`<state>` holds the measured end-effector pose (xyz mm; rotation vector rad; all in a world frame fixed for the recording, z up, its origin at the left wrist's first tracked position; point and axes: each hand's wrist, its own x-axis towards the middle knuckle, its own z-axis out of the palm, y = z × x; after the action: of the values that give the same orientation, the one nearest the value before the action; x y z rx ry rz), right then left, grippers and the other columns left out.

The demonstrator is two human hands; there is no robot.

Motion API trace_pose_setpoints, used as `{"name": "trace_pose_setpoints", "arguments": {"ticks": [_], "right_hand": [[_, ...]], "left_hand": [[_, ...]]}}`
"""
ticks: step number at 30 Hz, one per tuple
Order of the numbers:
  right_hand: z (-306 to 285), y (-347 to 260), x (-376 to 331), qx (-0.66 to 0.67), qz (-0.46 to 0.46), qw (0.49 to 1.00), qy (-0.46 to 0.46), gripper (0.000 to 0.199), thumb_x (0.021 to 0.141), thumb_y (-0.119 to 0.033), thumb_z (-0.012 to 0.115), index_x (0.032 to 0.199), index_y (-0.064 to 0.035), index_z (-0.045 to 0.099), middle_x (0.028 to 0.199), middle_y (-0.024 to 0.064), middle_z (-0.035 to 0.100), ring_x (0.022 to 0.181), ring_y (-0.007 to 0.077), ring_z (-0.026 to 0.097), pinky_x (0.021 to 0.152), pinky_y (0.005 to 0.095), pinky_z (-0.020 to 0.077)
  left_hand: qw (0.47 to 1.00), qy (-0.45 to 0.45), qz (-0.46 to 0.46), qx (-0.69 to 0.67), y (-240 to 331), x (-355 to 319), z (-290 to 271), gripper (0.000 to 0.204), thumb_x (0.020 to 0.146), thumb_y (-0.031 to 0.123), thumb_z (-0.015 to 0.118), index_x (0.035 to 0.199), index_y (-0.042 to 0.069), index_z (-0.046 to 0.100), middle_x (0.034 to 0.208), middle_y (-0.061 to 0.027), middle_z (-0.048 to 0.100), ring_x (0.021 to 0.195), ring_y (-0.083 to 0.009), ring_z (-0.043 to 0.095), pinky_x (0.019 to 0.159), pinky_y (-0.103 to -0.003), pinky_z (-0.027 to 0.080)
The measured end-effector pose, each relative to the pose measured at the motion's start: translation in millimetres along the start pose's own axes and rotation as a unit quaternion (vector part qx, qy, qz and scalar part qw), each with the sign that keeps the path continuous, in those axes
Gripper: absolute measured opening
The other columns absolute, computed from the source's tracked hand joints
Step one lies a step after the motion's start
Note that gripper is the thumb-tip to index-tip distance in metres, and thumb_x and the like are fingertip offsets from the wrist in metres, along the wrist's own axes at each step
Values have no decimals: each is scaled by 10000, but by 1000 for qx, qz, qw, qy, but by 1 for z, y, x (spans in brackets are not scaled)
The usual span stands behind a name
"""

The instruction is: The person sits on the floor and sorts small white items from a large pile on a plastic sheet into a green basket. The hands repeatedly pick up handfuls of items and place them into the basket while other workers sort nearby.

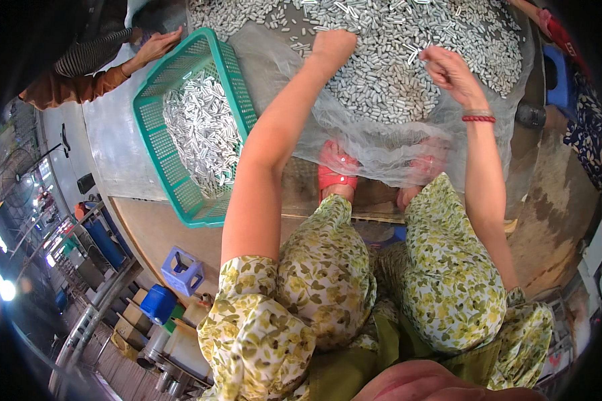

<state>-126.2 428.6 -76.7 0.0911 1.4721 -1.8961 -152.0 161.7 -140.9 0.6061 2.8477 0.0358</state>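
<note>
A wide heap of small silvery metal tubes [388, 93] is spread over a sheet of thin translucent plastic [361, 144]. Above the heap's left part, my left hand [334, 50] is closed, its back turned up and its fingertips hidden, so what it holds does not show. My right hand [450, 75], with a red bracelet at the wrist, hovers over the right side with its fingers curled together. A few brighter tubes lie by its fingertips; whether it grips any cannot be made out. Left of my left arm, a green plastic basket [247, 100] contains many shiny tubes [204, 134].
Beyond the basket, another person's hand [159, 45] reaches in from the left. A further person's patterned clothing [588, 130] and a blue plastic stool [559, 80] are at the right. My feet in red sandals [338, 164] are at the sheet's near edge. A purple stool [182, 271] stands lower left.
</note>
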Motion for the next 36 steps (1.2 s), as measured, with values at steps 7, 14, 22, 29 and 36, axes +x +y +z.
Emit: {"name": "trace_pose_setpoints", "arguments": {"ticks": [7, 14, 22, 29, 36], "right_hand": [[34, 57, 58, -652, -89, 751, 62, 223, 757, -138, 605, 955, -60, 671, 875, 152, 659, 827, 296, 638, 723, 395, 487], [66, 61, 52, -774, -146, 615, 26, 121, 742, -29, 515, 769, -55, 630, 801, 150, 641, 789, 298, 640, 655, 390, 510], [28, 55, 75, -670, 63, 735, 86, 373, 631, -236, 747, 878, 1, 602, 915, 177, 633, 898, 327, 604, 736, 405, 484], [11, 18, 29, 85, 13, 996, 15, 143, 824, -169, 629, 854, -42, 570, 611, -35, 403, 516, 63, 337, 406, 190, 238], [-41, -19, -37, 338, -128, 930, -67, 171, 880, -178, 550, 858, -15, 502, 737, 36, 434, 628, 109, 405, 420, 170, 286]], "left_hand": [[982, -33, -98, -158, 14, -34, -18, 255, 747, 302, 662, 800, 53, 663, 772, -148, 651, 748, -282, 643, 641, -391, 496], [528, -134, -132, -828, -19, -88, -42, 335, 808, 342, 607, 688, 49, 497, 623, 11, 404, 503, -103, 361, 428, -221, 312], [224, -95, 71, -967, -25, -75, -66, 232, 851, 214, 492, 991, 29, 503, 792, -40, 376, 574, -91, 320, 400, -165, 276], [840, 7, -192, -507, -56, -4, -22, 294, 770, 291, 615, 910, 35, 647, 759, -164, 650, 670, -280, 640, 606, -382, 497], [985, 32, -114, -126, -22, 30, 47, 279, 794, 269, 599, 926, 25, 631, 849, -165, 632, 719, -278, 622, 571, -373, 501]]}}
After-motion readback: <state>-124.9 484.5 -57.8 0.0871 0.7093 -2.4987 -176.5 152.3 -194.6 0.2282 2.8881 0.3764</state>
